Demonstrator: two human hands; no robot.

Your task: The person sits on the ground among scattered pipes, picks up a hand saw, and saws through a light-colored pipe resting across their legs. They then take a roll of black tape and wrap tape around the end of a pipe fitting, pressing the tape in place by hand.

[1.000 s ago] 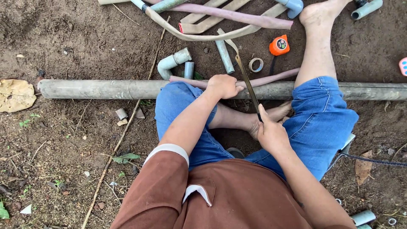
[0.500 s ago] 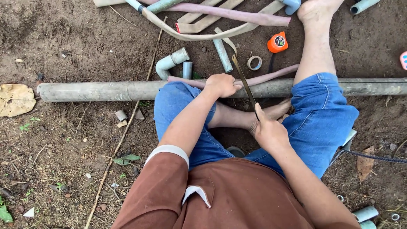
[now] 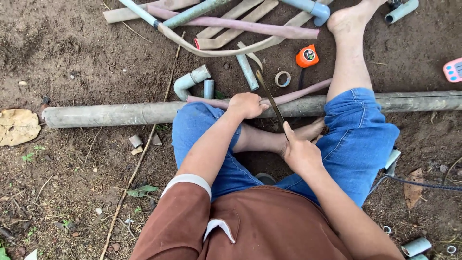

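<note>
I sit on bare soil with a long grey pipe (image 3: pixel 120 114) lying across in front of my knees. My left hand (image 3: pixel 246 104) presses down on the pipe, fingers curled over it. My right hand (image 3: pixel 299 153) grips the near end of a thin dark saw blade (image 3: pixel 269 97), forefinger laid along its back. The blade slants away from me and crosses the pipe just right of my left hand. A pinkish flat hose (image 3: pixel 308 91) runs along the pipe under the blade.
An orange tape measure (image 3: pixel 307 56), a tape roll (image 3: pixel 282 79), a grey elbow fitting (image 3: pixel 190 81) and short pipe offcuts (image 3: pixel 208 88) lie beyond the pipe. Hoses and pipes (image 3: pixel 231 23) pile at the top. A dry leaf (image 3: pixel 18 126) lies left, a pink device (image 3: pixel 453 70) right.
My right hand and the blade have shifted slightly along the sawing line across the pipe. My left hand stays on the pipe. The view has tilted a little.
</note>
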